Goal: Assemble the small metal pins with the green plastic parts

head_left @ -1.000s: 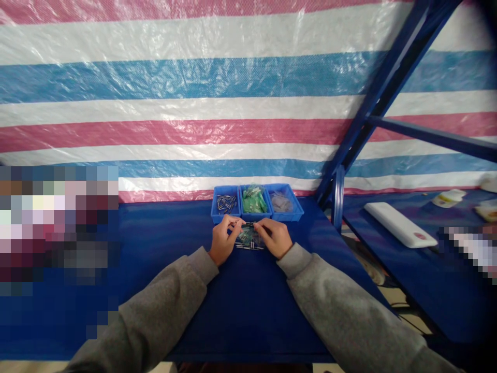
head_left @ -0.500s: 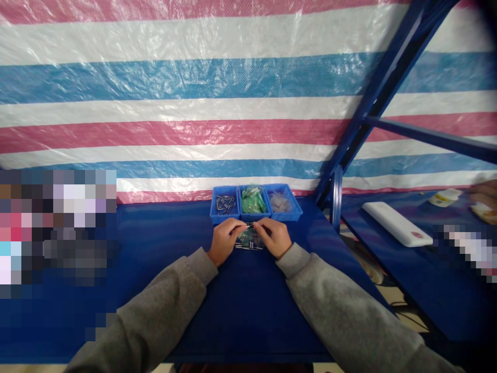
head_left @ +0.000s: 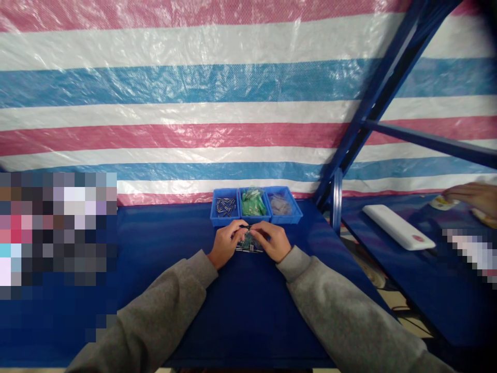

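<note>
My left hand (head_left: 226, 242) and my right hand (head_left: 273, 239) rest on the blue table (head_left: 240, 305), fingertips pinched together over a small heap of green pieces and thin metal pins (head_left: 248, 244). What sits between the fingertips is too small to name. Just behind the hands stand three small blue bins: the left bin (head_left: 225, 207) holds metal pins, the middle bin (head_left: 253, 203) holds green pieces, the right bin (head_left: 283, 205) holds clear bags. Grey sleeves cover both forearms.
A striped tarp (head_left: 194, 103) hangs behind the table. A blue shelf frame (head_left: 363, 122) stands to the right. On the neighbouring table lies a flat white device (head_left: 398, 227), and another person's hand (head_left: 471, 197) reaches in at the right edge.
My two hands have drawn closer together over the heap, fingertips now nearly touching. Another person's hand has come further into view at the far right.
</note>
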Motion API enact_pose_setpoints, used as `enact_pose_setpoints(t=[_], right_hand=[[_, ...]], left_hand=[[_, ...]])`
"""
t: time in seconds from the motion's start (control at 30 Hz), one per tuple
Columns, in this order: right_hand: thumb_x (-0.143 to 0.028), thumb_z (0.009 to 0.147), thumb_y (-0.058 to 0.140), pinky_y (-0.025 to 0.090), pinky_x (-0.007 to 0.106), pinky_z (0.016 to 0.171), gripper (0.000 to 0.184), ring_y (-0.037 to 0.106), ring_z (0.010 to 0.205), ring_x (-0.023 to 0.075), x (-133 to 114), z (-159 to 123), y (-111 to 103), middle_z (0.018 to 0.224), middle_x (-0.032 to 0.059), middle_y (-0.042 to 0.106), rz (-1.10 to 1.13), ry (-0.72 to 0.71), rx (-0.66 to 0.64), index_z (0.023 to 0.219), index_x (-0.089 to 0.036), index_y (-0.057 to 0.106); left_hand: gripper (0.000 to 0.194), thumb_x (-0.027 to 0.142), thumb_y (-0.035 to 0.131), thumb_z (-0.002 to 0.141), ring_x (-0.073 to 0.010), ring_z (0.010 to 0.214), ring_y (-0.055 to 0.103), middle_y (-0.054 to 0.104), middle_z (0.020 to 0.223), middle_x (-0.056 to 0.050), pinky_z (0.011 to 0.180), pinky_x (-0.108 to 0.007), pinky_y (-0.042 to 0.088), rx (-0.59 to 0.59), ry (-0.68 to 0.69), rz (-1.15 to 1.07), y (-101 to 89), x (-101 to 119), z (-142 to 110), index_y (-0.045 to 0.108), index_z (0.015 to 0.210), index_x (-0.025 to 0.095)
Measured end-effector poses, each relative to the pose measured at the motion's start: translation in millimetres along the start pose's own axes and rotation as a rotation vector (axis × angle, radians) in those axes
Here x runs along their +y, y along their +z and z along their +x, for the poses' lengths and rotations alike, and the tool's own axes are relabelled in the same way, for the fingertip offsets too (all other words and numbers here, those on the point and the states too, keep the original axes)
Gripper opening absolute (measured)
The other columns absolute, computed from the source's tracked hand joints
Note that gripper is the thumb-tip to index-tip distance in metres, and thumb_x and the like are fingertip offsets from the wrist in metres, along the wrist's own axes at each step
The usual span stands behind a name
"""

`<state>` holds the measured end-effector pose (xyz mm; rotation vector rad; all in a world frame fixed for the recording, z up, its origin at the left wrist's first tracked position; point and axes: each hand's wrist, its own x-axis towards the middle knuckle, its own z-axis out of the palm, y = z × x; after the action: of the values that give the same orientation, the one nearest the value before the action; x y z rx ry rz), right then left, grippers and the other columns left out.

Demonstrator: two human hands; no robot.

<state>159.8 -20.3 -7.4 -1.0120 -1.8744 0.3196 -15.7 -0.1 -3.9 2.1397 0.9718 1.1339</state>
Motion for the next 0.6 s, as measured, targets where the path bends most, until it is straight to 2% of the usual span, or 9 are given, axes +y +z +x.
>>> enact_pose_setpoints(t=[0.13, 0.27, 0.4, 0.5, 0.6], right_hand=[[-0.033, 0.087, 0.049, 0.046, 0.025, 0.063, 0.018, 0.059, 0.066, 0.0141, -1.2, 0.4, 0.7, 0.08, 0.0039, 0.065, 0.006, -0.016, -0.066, 0.087, -0.02, 0.061], [-0.032, 0.089, 0.044, 0.044, 0.025, 0.064, 0.022, 0.059, 0.068, 0.0148, -0.3, 0.7, -0.1, 0.077, 0.0041, 0.064, -0.03, -0.035, -0.053, 0.083, -0.019, 0.061], [-0.032, 0.092, 0.037, 0.042, 0.025, 0.062, 0.031, 0.057, 0.063, 0.0145, 0.4, 1.2, -1.6, 0.066, 0.003, 0.059, -0.075, -0.005, -0.03, 0.074, -0.019, 0.058], [-0.034, 0.093, 0.035, 0.041, 0.024, 0.059, 0.037, 0.055, 0.058, 0.0133, 0.1, 1.5, -1.7, 0.058, 0.0012, 0.056, -0.085, 0.013, -0.058, 0.065, -0.019, 0.055], [-0.036, 0.091, 0.038, 0.042, 0.023, 0.06, 0.033, 0.057, 0.061, 0.0136, 0.7, 1.3, -0.9, 0.065, 0.0021, 0.06, -0.065, 0.021, -0.047, 0.072, -0.018, 0.059]], left_hand=[[0.022, 0.031, 0.045, 0.088, -0.0077, 0.052, 0.052, 0.055, 0.057, 0.004, 0.057, -0.018, 0.043, 0.004, -0.004, -0.011, 0.0, 0.1, -0.4, 0.058, 0.1, 0.017], [0.025, 0.033, 0.047, 0.086, -0.0087, 0.053, 0.054, 0.059, 0.06, 0.003, 0.058, -0.019, 0.045, 0.023, -0.016, -0.002, -2.5, 4.4, 0.2, 0.058, 0.103, 0.018], [0.021, 0.033, 0.052, 0.084, -0.0126, 0.068, 0.058, 0.066, 0.078, -0.004, 0.066, -0.023, 0.045, 0.06, 0.048, 0.041, -5.2, 10.4, 2.4, 0.064, 0.088, 0.017], [0.021, 0.032, 0.05, 0.085, -0.0129, 0.07, 0.056, 0.063, 0.079, -0.004, 0.066, -0.023, 0.044, 0.051, 0.07, 0.051, -5.9, 12.9, 3.6, 0.063, 0.083, 0.015], [0.022, 0.032, 0.048, 0.086, -0.0118, 0.068, 0.054, 0.06, 0.076, -0.003, 0.063, -0.022, 0.042, 0.038, 0.058, 0.052, -5.9, 12.7, 3.2, 0.06, 0.081, 0.015]])
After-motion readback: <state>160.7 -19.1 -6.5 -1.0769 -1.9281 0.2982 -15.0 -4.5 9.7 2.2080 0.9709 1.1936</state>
